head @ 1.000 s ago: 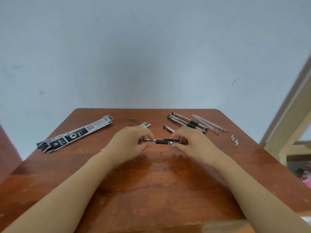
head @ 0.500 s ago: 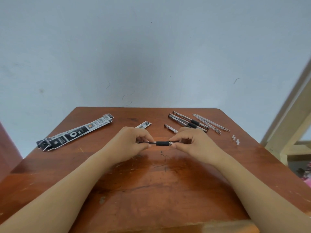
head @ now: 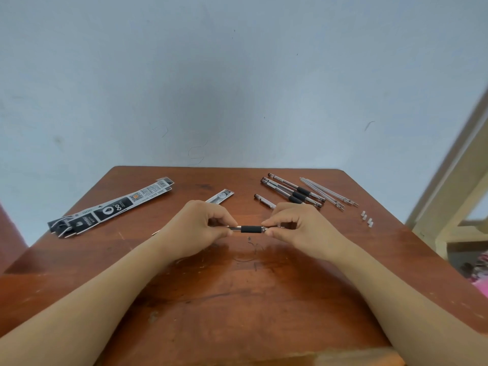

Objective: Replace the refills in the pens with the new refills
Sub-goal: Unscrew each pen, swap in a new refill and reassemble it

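Observation:
A pen with a black rubber grip [head: 250, 229] is held level just above the wooden table [head: 237, 299], between both hands. My left hand [head: 196, 227] pinches its left end with thumb and forefinger. My right hand [head: 301, 225] pinches its right end the same way. Several more pens with black grips [head: 293, 192] lie at the back right. Thin loose refills [head: 328, 192] lie beside them. Black-and-white refill packets [head: 111, 207] lie at the back left.
A clear pen part [head: 264, 201] lies just behind my right hand, and a small opened packet [head: 220, 196] behind my left hand. Three tiny white caps [head: 367, 218] sit near the table's right edge. A wooden frame [head: 449, 196] stands to the right.
The hands have closed in along the pen, so only the black grip shows between them. The thin tip that stuck out on the right is now hidden in my right hand.

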`<act>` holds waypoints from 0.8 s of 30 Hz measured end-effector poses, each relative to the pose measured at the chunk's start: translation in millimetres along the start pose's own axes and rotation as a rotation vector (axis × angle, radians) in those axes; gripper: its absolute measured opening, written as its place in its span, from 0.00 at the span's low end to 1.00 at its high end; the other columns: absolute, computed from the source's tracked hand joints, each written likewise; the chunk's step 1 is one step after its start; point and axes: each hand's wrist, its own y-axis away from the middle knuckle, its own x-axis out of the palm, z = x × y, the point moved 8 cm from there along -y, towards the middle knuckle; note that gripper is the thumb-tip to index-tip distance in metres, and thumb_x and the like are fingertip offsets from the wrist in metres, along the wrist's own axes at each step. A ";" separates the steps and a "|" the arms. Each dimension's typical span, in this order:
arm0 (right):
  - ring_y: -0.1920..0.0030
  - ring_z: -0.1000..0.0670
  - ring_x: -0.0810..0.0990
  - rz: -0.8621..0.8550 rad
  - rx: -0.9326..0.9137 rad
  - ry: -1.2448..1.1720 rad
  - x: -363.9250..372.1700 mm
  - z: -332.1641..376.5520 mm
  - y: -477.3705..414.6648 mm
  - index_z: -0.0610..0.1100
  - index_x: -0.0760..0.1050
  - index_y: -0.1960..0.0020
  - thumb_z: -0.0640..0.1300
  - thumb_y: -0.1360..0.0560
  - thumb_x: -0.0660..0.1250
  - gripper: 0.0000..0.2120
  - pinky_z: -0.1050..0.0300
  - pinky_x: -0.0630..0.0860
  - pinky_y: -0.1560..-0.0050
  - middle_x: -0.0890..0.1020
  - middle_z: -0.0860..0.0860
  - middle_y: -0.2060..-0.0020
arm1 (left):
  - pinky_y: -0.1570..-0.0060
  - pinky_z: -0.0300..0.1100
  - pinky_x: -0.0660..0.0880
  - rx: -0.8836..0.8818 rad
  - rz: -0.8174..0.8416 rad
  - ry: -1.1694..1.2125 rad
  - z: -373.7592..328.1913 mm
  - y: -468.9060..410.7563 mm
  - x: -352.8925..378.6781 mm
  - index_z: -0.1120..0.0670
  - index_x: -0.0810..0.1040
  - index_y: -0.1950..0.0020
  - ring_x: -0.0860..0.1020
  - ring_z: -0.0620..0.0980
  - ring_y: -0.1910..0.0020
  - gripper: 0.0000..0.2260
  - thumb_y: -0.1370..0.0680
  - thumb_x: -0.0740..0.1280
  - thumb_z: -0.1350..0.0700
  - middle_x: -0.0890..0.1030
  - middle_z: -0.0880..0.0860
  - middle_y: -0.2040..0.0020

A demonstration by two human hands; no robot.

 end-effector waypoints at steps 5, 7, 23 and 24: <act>0.63 0.60 0.72 0.001 0.000 -0.008 -0.3 -0.3 0.4 0.42 0.82 0.49 0.38 0.28 0.68 0.09 0.75 0.67 0.63 0.74 0.59 0.64 | 0.65 0.29 0.70 -0.017 0.003 -0.002 1.7 0.4 1.5 0.46 0.81 0.61 0.75 0.43 0.66 0.10 0.30 0.71 0.63 0.81 0.48 0.63; 0.63 0.60 0.72 -0.001 -0.002 -0.010 -0.3 -0.4 0.8 0.42 0.82 0.49 0.38 0.28 0.68 0.09 0.75 0.67 0.63 0.75 0.59 0.64 | 0.66 0.29 0.69 -0.014 -0.002 0.003 0.4 1.0 1.6 0.49 0.82 0.59 0.74 0.41 0.67 0.08 0.30 0.71 0.63 0.80 0.46 0.65; 0.61 0.60 0.75 -0.084 -0.025 -0.097 -9.1 0.8 2.2 0.42 0.83 0.53 0.37 0.29 0.69 0.06 0.72 0.69 0.61 0.77 0.56 0.64 | 0.66 0.35 0.69 -0.031 -0.018 0.160 -3.2 0.3 -2.7 0.43 0.80 0.67 0.73 0.47 0.69 0.14 0.31 0.72 0.64 0.82 0.58 0.65; 0.62 0.59 0.74 -0.068 -0.028 -0.079 -7.6 1.7 2.2 0.42 0.83 0.53 0.38 0.28 0.68 0.06 0.72 0.68 0.61 0.77 0.56 0.63 | 0.65 0.36 0.70 -0.025 -0.011 0.144 -3.2 0.2 -1.7 0.43 0.80 0.66 0.74 0.48 0.68 0.15 0.31 0.72 0.64 0.82 0.56 0.65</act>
